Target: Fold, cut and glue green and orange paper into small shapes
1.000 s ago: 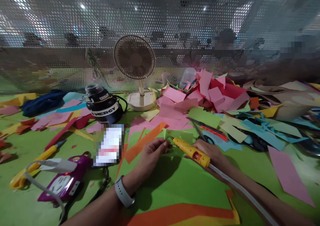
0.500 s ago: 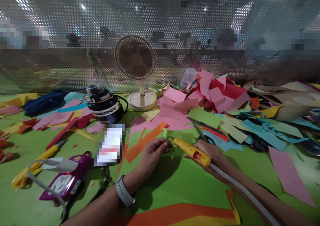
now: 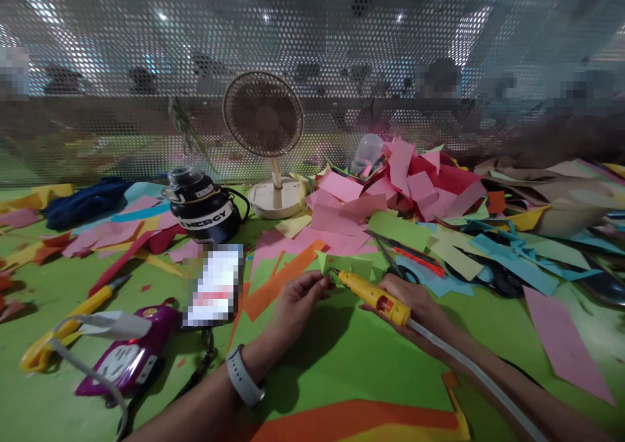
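Note:
My right hand point(image 3: 403, 299) is wrapped around a yellow glue gun point(image 3: 366, 292) with a thin nozzle and a pale cord point(image 3: 471, 367). The nozzle points left, close to the fingertips of my left hand point(image 3: 300, 302). Those fingertips are pinched on a small folded piece of light green paper point(image 3: 322, 262). Whether the nozzle touches the paper I cannot tell. Under both hands lies a green paper sheet point(image 3: 371, 357), with orange paper point(image 3: 361, 419) along its near edge. A folded green paper piece point(image 3: 355, 267) stands just beyond the nozzle.
To the left are a phone point(image 3: 215, 286), a purple power strip point(image 3: 131, 354), a yellow-handled tool point(image 3: 73, 321) and a black bottle point(image 3: 202, 207). A fan point(image 3: 263, 120) stands behind. Pink paper scraps point(image 3: 351, 214) are heaped ahead, with scissors point(image 3: 390, 256) close to my right hand.
The view shifts very slightly. Both hands keep nearly the same place, and the nozzle stays by the left fingertips.

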{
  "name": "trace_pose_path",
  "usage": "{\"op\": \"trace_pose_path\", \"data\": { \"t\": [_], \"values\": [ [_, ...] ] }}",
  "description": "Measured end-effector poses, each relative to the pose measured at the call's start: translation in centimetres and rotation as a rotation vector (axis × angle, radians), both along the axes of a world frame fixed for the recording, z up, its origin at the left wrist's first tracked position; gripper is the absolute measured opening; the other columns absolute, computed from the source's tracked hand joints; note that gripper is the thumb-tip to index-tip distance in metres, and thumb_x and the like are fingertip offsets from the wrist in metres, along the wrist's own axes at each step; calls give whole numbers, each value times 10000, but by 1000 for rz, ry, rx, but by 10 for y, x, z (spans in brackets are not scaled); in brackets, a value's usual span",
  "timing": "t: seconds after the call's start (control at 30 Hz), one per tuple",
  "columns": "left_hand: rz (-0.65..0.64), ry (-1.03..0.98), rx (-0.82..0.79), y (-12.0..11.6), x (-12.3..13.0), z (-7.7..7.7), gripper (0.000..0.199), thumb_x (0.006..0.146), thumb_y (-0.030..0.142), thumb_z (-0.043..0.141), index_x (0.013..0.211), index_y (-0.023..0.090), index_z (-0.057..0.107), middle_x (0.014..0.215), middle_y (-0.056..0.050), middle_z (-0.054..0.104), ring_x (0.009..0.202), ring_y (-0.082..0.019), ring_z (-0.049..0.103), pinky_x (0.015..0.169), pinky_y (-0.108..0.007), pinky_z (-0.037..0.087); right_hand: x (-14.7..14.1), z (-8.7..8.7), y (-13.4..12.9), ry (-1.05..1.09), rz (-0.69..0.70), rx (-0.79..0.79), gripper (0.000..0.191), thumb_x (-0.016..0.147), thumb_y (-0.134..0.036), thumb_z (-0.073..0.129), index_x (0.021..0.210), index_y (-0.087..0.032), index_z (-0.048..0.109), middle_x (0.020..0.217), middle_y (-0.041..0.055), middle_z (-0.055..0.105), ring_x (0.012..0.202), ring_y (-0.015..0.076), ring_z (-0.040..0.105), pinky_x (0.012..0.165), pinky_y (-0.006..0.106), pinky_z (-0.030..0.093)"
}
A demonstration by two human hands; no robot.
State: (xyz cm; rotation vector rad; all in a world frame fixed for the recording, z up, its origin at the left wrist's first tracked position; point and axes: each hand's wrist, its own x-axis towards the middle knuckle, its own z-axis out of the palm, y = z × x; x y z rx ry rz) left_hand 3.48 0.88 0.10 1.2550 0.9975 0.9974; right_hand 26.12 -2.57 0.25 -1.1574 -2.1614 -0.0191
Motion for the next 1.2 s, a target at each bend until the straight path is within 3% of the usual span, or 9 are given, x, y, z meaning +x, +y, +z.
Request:
{"op": "trace_pose_path", "data": {
  "t": [0.2,0.43,0.5,0.6,0.73,0.87,1.0,1.2],
  "values": [
    [19,5,66,1,0,-3,186,765,403,687,782,219,701,757,-33,697,724,-193,608,705,-321,493,4,-1,1,-68,19,68,148,954,-244,450,845,-198,538,682,12,587,543,131,563,482,234,392],
    [72,-95,-111,2,-3,-3,282,710,459,751,790,194,695,830,-47,732,794,-189,655,750,-311,506,24,46,-11,-190,-62,206,176,919,-196,452,1067,-171,545,949,122,671,861,238,650,709,327,510],
    [100,-133,-151,2,-4,-3,302,689,466,776,798,196,697,856,-44,739,821,-191,667,757,-308,514,40,51,-14,-226,-145,153,269,876,-160,452,1136,-168,520,1031,139,654,939,258,637,738,348,520],
    [149,-176,-172,3,-5,-3,349,643,482,815,812,195,709,852,-36,742,844,-199,679,759,-305,531,74,45,-19,-249,-262,-2,393,753,-117,513,1143,-168,520,1080,136,619,1009,272,608,811,383,524],
    [149,-182,-180,3,-5,-1,389,581,485,856,795,191,715,841,-31,744,865,-208,689,751,-299,543,120,33,-29,-229,-317,-295,356,678,-77,522,1015,-170,590,1029,107,613,971,243,612,856,381,514],
    [148,-210,-208,2,-4,3,429,526,488,882,774,179,718,826,-29,738,838,-197,689,722,-279,545,148,34,-38,-214,-362,-496,377,662,-118,540,1023,-174,632,1075,113,609,995,255,602,880,399,505],
    [134,-210,-247,-2,-3,7,437,505,481,892,760,175,713,794,-22,733,810,-184,684,672,-250,536,153,39,-39,-173,-360,-576,409,702,-223,553,1096,-176,655,1150,131,600,1068,296,583,948,455,475],
    [14,-180,-232,-5,-2,7,363,612,478,843,773,181,711,787,-20,737,783,-168,680,686,-257,533,162,33,-32,-145,-295,-572,440,756,-357,535,1135,-185,677,1211,148,611,1113,322,583,1000,488,448]
  ]
}}
